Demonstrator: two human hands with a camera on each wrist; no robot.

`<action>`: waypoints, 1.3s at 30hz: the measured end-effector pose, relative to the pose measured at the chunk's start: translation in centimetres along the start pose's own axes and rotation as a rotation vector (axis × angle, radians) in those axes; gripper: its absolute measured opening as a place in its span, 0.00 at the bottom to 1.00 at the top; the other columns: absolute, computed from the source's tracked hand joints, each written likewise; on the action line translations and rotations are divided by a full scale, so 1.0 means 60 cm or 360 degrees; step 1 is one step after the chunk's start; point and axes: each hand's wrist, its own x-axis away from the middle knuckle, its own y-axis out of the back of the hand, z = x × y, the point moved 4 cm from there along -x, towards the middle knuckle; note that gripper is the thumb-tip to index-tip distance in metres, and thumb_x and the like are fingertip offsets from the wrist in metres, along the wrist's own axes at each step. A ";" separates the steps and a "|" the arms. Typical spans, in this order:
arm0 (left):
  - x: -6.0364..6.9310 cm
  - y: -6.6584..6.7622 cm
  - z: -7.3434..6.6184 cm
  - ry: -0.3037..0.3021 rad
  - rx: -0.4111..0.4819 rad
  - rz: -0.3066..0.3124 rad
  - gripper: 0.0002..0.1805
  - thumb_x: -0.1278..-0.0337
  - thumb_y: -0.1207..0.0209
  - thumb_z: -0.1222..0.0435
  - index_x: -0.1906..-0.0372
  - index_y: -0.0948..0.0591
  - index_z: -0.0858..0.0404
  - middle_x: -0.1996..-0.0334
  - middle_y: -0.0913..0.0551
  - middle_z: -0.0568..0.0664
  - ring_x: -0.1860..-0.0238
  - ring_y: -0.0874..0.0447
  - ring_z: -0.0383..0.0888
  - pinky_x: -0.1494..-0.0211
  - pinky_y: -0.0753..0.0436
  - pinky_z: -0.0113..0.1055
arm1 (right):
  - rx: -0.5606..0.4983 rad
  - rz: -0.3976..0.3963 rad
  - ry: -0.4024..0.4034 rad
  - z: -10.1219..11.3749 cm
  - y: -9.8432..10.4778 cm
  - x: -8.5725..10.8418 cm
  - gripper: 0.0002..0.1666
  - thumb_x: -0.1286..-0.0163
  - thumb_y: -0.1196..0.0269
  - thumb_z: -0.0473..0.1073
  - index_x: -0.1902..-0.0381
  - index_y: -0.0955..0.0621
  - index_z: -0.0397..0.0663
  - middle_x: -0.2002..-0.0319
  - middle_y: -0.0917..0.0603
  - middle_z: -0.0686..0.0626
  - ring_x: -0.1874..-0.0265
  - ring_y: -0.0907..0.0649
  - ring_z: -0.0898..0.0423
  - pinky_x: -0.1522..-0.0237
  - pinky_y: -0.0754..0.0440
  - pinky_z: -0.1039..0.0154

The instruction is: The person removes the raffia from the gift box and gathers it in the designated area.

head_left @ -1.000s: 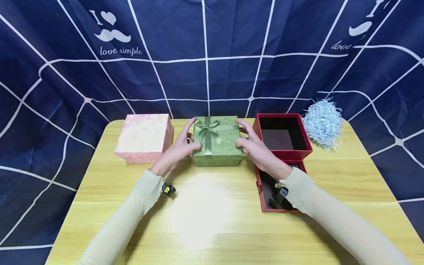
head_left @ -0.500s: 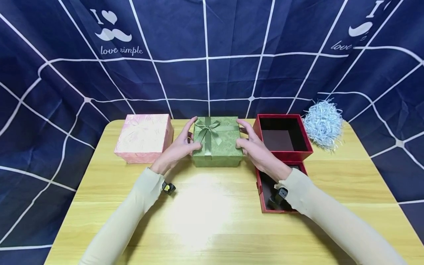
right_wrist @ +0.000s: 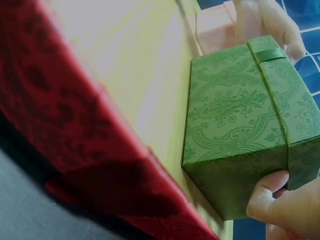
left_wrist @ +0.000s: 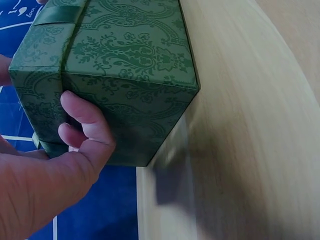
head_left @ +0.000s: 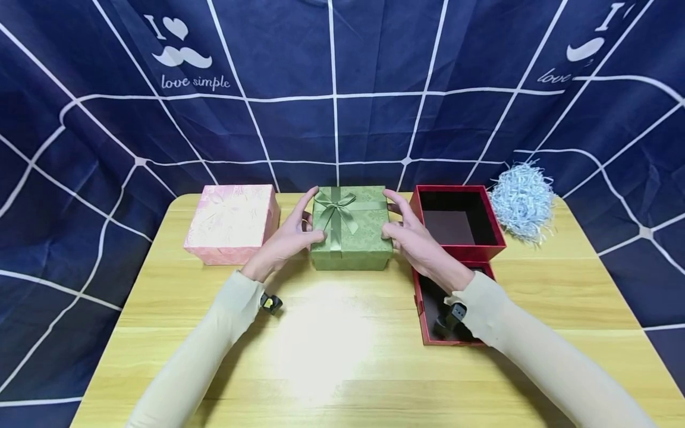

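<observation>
A green patterned gift box (head_left: 353,238) with a ribbon bow (head_left: 336,208) on its lid stands at the middle of the table's far side. My left hand (head_left: 289,238) grips its left side, the thumb near the front corner and the index finger at the back. From the right, my right hand (head_left: 409,235) holds the opposite side in the same way. In the left wrist view, fingertips (left_wrist: 82,107) press on the side of the lid. The right wrist view has my right thumb (right_wrist: 267,192) against the lid's lower edge. The inside of the box is hidden.
A pink gift box (head_left: 232,220) stands left on the wooden table (head_left: 321,380). At right are an uncovered red box (head_left: 457,217), a second red box part (head_left: 428,321) under my right forearm, and light blue shredded paper (head_left: 523,202). A blue curtain (head_left: 374,125) hangs behind.
Both hands keep their hold on the green gift box. The far edge of its lid appears very slightly higher now; the other things stay put.
</observation>
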 end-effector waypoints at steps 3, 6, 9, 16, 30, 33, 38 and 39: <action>0.001 0.002 -0.004 0.0005 -0.0006 -0.0016 0.61 0.44 0.35 0.76 0.10 0.48 0.39 0.53 0.38 0.53 0.59 0.38 0.45 0.62 0.29 0.30 | 0.0012 0.0005 -0.0008 0.004 -0.001 -0.001 0.59 0.36 0.43 0.27 0.11 0.48 0.65 0.23 0.48 0.46 0.63 0.31 0.55 0.69 0.39 0.64; 0.002 0.002 -0.009 0.0012 0.0012 -0.0023 0.60 0.43 0.35 0.77 0.10 0.47 0.38 0.53 0.38 0.53 0.59 0.38 0.44 0.62 0.29 0.30 | 0.0026 0.0006 -0.0011 0.008 -0.002 0.000 0.59 0.36 0.44 0.27 0.11 0.48 0.65 0.23 0.48 0.46 0.64 0.32 0.55 0.69 0.39 0.64; 0.002 0.003 -0.013 0.0006 0.0020 -0.0029 0.60 0.43 0.35 0.76 0.10 0.46 0.38 0.53 0.39 0.53 0.59 0.38 0.44 0.61 0.30 0.31 | 0.0023 0.0008 0.0001 0.014 -0.002 0.000 0.59 0.36 0.44 0.27 0.11 0.48 0.64 0.23 0.48 0.46 0.63 0.31 0.55 0.69 0.40 0.63; 0.004 -0.001 -0.021 -0.0021 0.0073 -0.0037 0.60 0.43 0.35 0.78 0.10 0.46 0.38 0.53 0.40 0.53 0.59 0.39 0.43 0.61 0.30 0.30 | -0.0032 0.0009 0.0032 0.021 -0.003 0.004 0.59 0.38 0.45 0.26 0.11 0.47 0.62 0.24 0.46 0.47 0.61 0.30 0.55 0.67 0.42 0.64; 0.017 -0.001 -0.049 -0.0229 -0.0059 -0.0089 0.53 0.37 0.35 0.71 0.11 0.43 0.41 0.55 0.35 0.52 0.61 0.34 0.43 0.58 0.28 0.31 | -0.0048 0.0049 0.0132 0.052 -0.009 0.021 0.60 0.39 0.47 0.25 0.11 0.48 0.63 0.26 0.45 0.47 0.54 0.30 0.54 0.59 0.33 0.65; 0.023 -0.003 -0.055 -0.0201 0.0096 -0.0147 0.45 0.29 0.41 0.68 0.12 0.39 0.42 0.52 0.31 0.53 0.64 0.33 0.42 0.64 0.26 0.30 | -0.0059 0.0064 0.0130 0.056 -0.010 0.026 0.59 0.38 0.47 0.25 0.11 0.48 0.63 0.25 0.46 0.46 0.49 0.29 0.51 0.51 0.28 0.61; 0.031 -0.007 -0.062 -0.0205 0.0333 -0.0244 0.34 0.20 0.49 0.69 0.15 0.32 0.48 0.52 0.29 0.52 0.65 0.32 0.41 0.68 0.26 0.29 | -0.0022 0.0072 0.0124 0.059 -0.010 0.039 0.58 0.37 0.46 0.26 0.12 0.47 0.65 0.23 0.46 0.48 0.50 0.28 0.50 0.44 0.29 0.53; 0.033 -0.008 -0.062 -0.0208 0.0349 -0.0261 0.34 0.20 0.50 0.70 0.15 0.31 0.48 0.53 0.28 0.52 0.65 0.32 0.40 0.68 0.26 0.29 | -0.0010 0.0074 0.0122 0.058 -0.009 0.043 0.58 0.36 0.46 0.27 0.12 0.47 0.65 0.23 0.47 0.48 0.52 0.27 0.50 0.43 0.31 0.52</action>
